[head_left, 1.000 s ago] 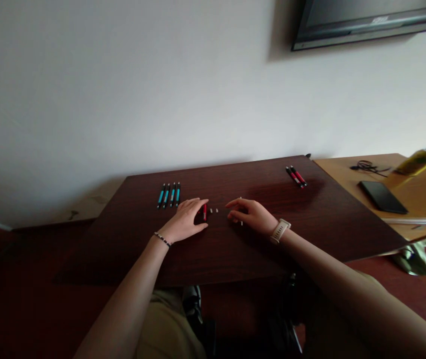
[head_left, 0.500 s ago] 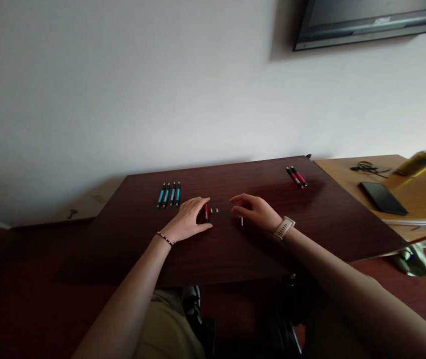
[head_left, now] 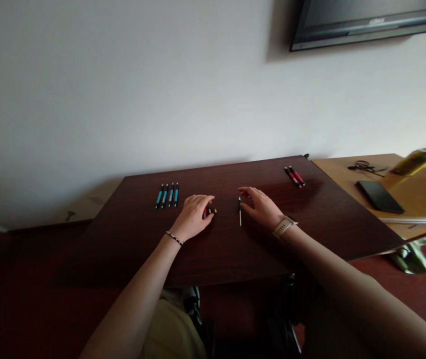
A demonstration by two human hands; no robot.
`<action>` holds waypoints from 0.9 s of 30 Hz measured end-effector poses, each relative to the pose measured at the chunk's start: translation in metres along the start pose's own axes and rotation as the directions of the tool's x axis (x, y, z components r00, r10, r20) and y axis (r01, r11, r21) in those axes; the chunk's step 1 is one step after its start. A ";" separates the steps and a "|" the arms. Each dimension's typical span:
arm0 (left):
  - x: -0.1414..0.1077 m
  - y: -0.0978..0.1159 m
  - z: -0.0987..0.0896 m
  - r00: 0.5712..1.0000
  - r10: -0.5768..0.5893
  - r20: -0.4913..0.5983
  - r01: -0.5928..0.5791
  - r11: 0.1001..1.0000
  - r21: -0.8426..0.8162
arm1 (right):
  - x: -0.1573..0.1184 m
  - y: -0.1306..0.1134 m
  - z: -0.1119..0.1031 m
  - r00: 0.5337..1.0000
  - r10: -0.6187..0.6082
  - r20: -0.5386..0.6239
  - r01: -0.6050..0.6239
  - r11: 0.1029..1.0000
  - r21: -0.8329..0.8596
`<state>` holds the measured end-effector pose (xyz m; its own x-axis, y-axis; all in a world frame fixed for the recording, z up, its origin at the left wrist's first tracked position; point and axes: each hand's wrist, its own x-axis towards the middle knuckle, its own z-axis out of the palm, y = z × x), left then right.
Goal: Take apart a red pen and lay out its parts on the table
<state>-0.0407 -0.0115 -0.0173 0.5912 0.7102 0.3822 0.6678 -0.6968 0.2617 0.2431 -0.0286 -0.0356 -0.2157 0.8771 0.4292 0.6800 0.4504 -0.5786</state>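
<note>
Dark wooden table (head_left: pixel 235 249): left hand (head_left: pixel 194 215) curled over short red pen part (head_left: pixel 204 213) mid-table, grip loose; right hand (head_left: pixel 263 207) open, empty, beside thin white refill (head_left: pixel 239 214); four blue pens (head_left: pixel 167 195) rowed toward far-left corner, two red pens (head_left: pixel 294 176) far-right, seemingly finished.

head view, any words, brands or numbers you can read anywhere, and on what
None can be read.
Wall screen: a small pale mark on its lower frame, too blurred to read.
Yellow can: blurred, no legible print.
Blue pens and red pens: too small to show lettering.
Phone: dark, no text.
</note>
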 end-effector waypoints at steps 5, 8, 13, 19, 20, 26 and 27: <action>0.001 0.001 0.004 1.000 0.001 0.026 -0.003 0.998 0.057 | -0.001 0.001 0.002 0.999 -0.035 0.020 0.035 0.999 -0.034; 0.000 -0.001 0.008 0.999 0.000 0.038 -0.003 0.996 0.086 | -0.002 -0.001 0.003 0.999 -0.050 0.021 0.051 0.998 -0.045; 0.000 -0.001 0.013 1.000 -0.014 0.024 0.011 0.994 0.112 | -0.002 -0.003 0.004 0.998 -0.057 0.031 0.059 0.997 -0.046; 0.001 0.000 0.015 1.000 -0.016 0.024 0.014 0.994 0.109 | -0.002 -0.005 0.004 0.998 -0.058 0.036 0.060 0.997 -0.048; 0.002 0.000 0.015 1.000 -0.016 0.027 0.013 0.994 0.108 | -0.002 -0.005 0.004 0.998 -0.060 0.036 0.062 0.997 -0.047; 0.001 -0.001 0.015 0.999 -0.024 0.033 0.020 0.994 0.107 | -0.002 -0.005 0.004 0.997 -0.066 0.045 0.068 0.997 -0.044; 0.001 -0.001 0.016 0.999 -0.025 0.033 0.021 0.994 0.105 | -0.002 -0.005 0.004 0.997 -0.064 0.048 0.066 0.997 -0.045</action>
<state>-0.0342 -0.0085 -0.0314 0.5887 0.7303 0.3466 0.7243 -0.6669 0.1749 0.2369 -0.0320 -0.0365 -0.2918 0.8536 0.4316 0.6949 0.4993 -0.5175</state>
